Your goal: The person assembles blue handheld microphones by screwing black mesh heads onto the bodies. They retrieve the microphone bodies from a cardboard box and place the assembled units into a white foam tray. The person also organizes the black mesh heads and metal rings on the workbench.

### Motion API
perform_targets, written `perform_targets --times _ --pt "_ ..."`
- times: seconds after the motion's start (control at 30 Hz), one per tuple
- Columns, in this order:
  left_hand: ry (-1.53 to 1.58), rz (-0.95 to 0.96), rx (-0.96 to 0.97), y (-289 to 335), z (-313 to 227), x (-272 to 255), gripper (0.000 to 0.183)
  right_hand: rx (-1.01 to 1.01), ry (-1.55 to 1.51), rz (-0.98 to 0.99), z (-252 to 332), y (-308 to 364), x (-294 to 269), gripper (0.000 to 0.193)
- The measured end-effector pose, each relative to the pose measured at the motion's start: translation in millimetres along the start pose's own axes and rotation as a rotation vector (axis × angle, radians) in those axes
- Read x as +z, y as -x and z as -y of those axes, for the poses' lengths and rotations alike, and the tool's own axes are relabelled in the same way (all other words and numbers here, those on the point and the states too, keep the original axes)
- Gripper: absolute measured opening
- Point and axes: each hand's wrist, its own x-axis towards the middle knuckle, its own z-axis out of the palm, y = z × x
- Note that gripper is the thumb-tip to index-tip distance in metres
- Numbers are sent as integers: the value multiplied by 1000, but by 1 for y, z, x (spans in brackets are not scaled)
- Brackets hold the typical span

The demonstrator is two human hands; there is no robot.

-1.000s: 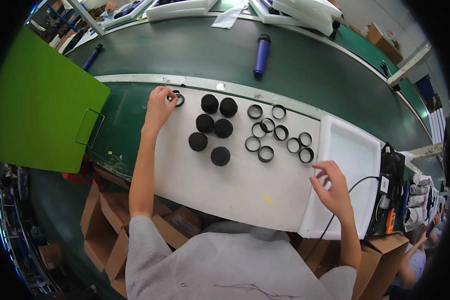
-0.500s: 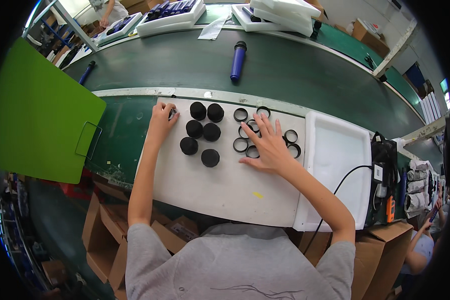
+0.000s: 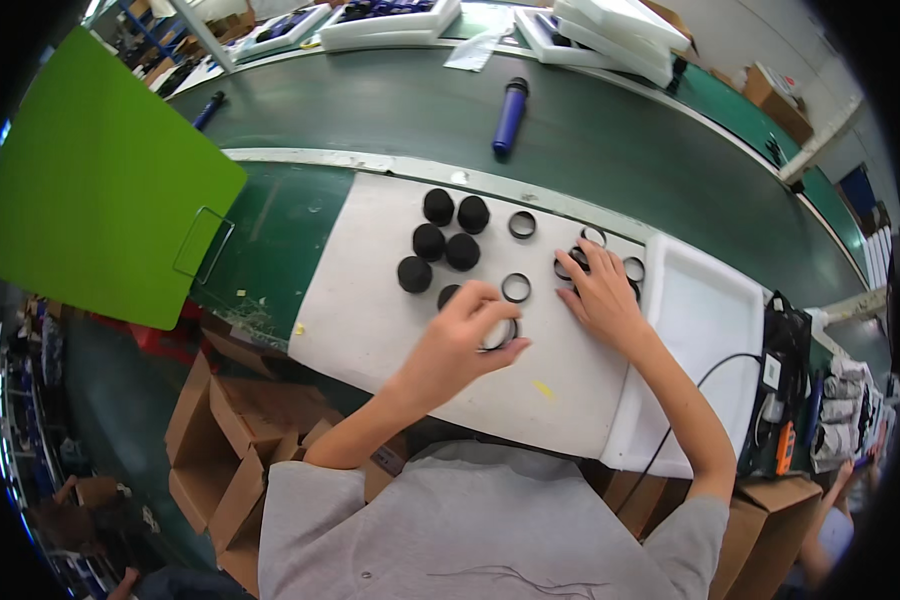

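My left hand (image 3: 452,345) is closed over the middle of the pale board (image 3: 370,320), with a black ring (image 3: 502,334) between its thumb and fingers. It partly covers one of several black, round-topped caps (image 3: 462,252) grouped on the board's left half. Two loose rings lie apart from the others: one ring (image 3: 522,225) near the far edge, another ring (image 3: 516,288) just beyond my left hand. Fingers apart, my right hand (image 3: 608,305) reaches onto a cluster of black rings (image 3: 634,268) by the board's right side. Its fingers hide some of them.
A white foam tray (image 3: 705,330) adjoins the board on the right, with a black cable (image 3: 690,395) across it. On the green belt (image 3: 400,110) beyond lies a blue, microphone-like cylinder (image 3: 510,118). A bright green panel (image 3: 100,190) stands left; cardboard boxes (image 3: 255,410) are below.
My left hand has come from the board's far left corner to its middle and now holds a ring. My right hand and several rings have shifted right. The view has turned somewhat.
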Motion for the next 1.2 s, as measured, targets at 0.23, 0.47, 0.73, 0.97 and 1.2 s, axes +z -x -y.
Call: perform_targets --times 0.23,0.47,0.73,0.97,1.2 --pt "-383 226 9 -54 58 92 39 111 6 -71 -10 19 -44 88" --pt "-768 416 -121 -57 66 86 112 98 68 86 -37 20 -30 112" --pt "-748 545 -44 -90 91 79 96 -19 49 97 -70 -11 -15 91" --pt "-572 348 76 -62 60 56 71 17 47 100 -36 29 -54 78" --pt "-740 448 123 -55 85 51 59 3 122 139 -48 43 -46 53"
